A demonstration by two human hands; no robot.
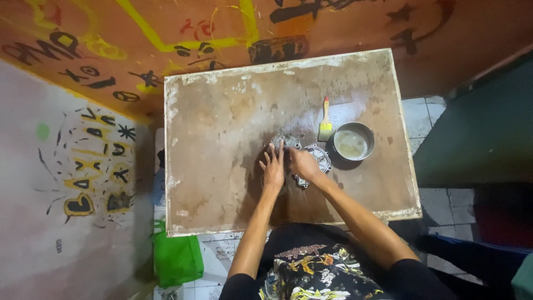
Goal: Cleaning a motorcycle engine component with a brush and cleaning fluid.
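Tabletop (222, 189), worn brown board with chipped pale edges, is the landmark; all work sits right of its centre. Metal bowl (352, 141) of cloudy liquid stands toward the right edge, paintbrush (325, 122) just left of it, handle pointing to the far edge. Round grey metal engine cover (317, 157) lies between bowl and hands, long axis not readable. Right hand (302, 164) rests on it, curled, grip unclear. Left hand (273, 166) lies flat, fingers spread, on a smaller metal part (284, 140), mostly hidden. Right hand nearer the cover. Open room: left half and near edge.
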